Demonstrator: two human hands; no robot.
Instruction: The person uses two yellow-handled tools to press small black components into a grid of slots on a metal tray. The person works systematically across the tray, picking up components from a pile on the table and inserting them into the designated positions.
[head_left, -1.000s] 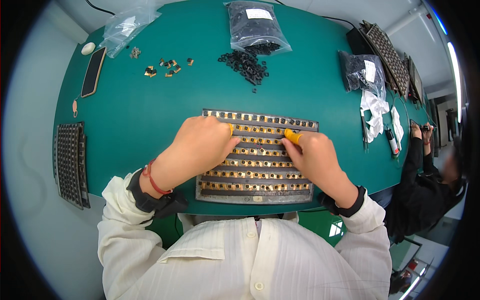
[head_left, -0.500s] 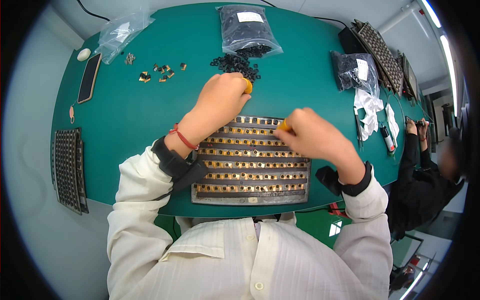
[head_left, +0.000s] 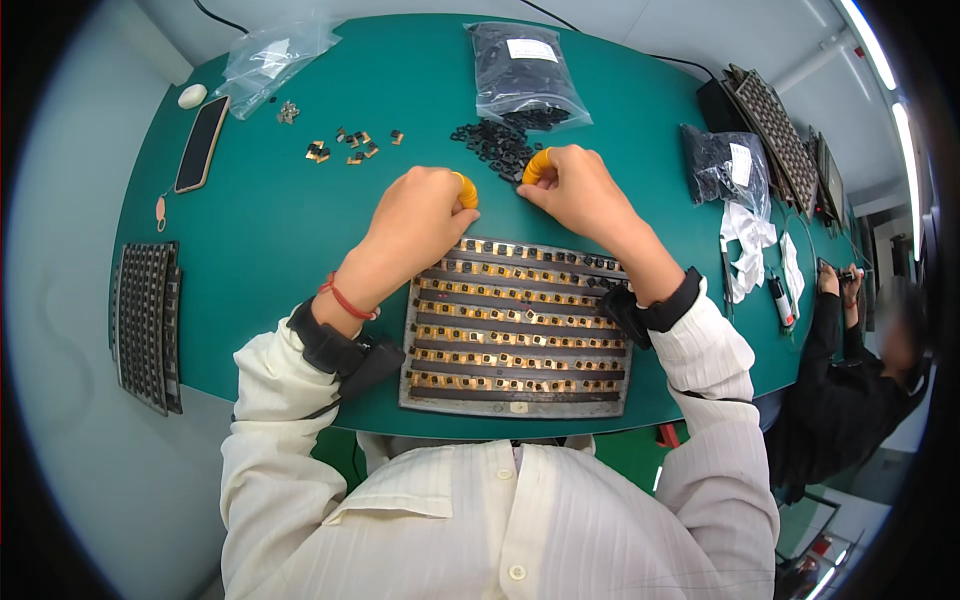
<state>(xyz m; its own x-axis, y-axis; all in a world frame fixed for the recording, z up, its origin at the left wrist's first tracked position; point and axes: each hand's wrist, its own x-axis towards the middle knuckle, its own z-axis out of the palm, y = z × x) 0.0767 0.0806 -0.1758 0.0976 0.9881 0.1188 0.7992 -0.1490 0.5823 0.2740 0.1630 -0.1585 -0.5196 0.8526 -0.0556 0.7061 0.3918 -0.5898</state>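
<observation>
Yellow finger cots cover a fingertip on each hand. My left hand (head_left: 422, 212) is closed in a pinch over the green table, just beyond the tray's far left corner; what its fingers hold, if anything, is hidden. At the near right edge of a pile of small black square parts (head_left: 495, 145), my right hand (head_left: 582, 195) pinches finger and thumb together, and I cannot make out what is between them. Below both hands lies a grey metal tray (head_left: 520, 408) with several rows of small gold-coloured pieces carrying black squares. My right wrist hangs over its right side.
Behind the pile lies a clear bag of black parts (head_left: 525, 75). Loose gold-and-black pieces (head_left: 360, 150), a phone (head_left: 202, 145) and an empty plastic bag (head_left: 275, 62) lie left. Stacked trays (head_left: 148, 325) stand at the left edge. A person in black (head_left: 840, 380) works at right.
My right hand has moved from the tray's far right part up to the black pile. My left hand has drawn back from the pile toward the tray. The view has shifted slightly.
</observation>
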